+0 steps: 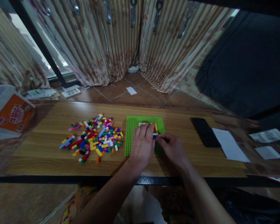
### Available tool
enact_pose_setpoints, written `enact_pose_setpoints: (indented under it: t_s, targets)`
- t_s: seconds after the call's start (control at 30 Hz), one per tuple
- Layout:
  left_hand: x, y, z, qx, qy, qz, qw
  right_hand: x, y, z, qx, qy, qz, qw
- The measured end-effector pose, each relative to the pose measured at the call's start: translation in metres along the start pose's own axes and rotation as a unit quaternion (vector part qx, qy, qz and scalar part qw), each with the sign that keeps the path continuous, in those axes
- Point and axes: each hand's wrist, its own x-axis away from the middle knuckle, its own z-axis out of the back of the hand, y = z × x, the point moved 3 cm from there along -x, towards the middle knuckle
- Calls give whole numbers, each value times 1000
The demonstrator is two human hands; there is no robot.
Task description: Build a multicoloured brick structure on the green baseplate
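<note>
A green studded baseplate (129,137) lies on the wooden table, with a low row of red, yellow and white toy bricks (156,127) on its right half. Over these bricks rests my left hand (142,143), palm down, its fingers curled and close together. Its thumb and fingertips are mostly hidden. From the right, my right hand (174,149) pinches at a small toy brick (155,135) beside my left fingers. That brick looks pale and dark; its exact colour and whether it sits on the plate cannot be made out.
Left of the plate spreads a loose pile of mixed coloured bricks (98,138), with an orange brick (97,160) near the front edge. To the right lie a black phone (205,132) and white paper (230,144). A clear plastic tub (4,112) stands far left.
</note>
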Motion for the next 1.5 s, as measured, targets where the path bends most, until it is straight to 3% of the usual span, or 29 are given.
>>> enact_pose_setpoints:
  t_s: [0.73,1.1,1.27,1.37,1.5]
  targets:
    - [2,-8,-1,33,0,38,999,-2,-3,-6,31,15,-16,999]
    - [4,-11,5,82,-13,52,995,-4,-3,-9,-44,36,-80,995]
    - [5,-13,9,109,-14,46,993,-5,1,-10,-54,40,-75,995]
    - [4,-18,17,138,5,43,990,-5,2,-8,-79,44,-69,994]
    - [0,-39,39,158,73,68,982,-5,-7,3,-141,119,-43,982]
